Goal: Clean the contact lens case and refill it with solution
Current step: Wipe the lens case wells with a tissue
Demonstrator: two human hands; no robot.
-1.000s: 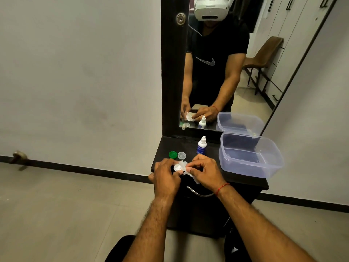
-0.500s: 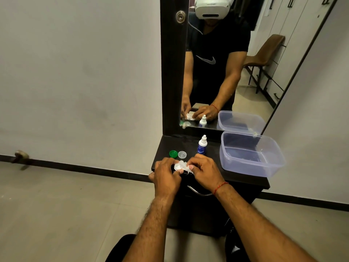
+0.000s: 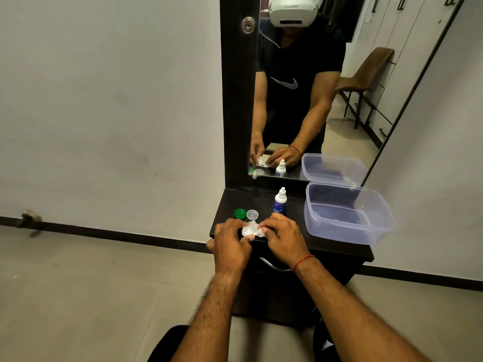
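Note:
The clear contact lens case [image 3: 246, 230] is pinched in my left hand [image 3: 231, 244] just above the front of the dark dresser top [image 3: 292, 205]. My right hand [image 3: 283, 237] presses a small white tissue [image 3: 257, 229] against the case. Most of the case is hidden by fingers and tissue. Two loose caps lie just behind my hands: a green cap [image 3: 240, 213] and a clear cap [image 3: 252, 214]. A small solution bottle [image 3: 280, 201] with a white tip and blue label stands upright behind my right hand.
A clear plastic container [image 3: 347, 218] with no lid sits on the right of the dresser top, reaching past its right edge. A tall mirror [image 3: 313, 87] rises at the back and reflects a person and the objects. A metal drawer handle [image 3: 274, 266] is below my hands.
My hands stayed over the dresser's front edge. The tissue, hanging below my right fingers a second ago, is now bunched up between both hands on the case.

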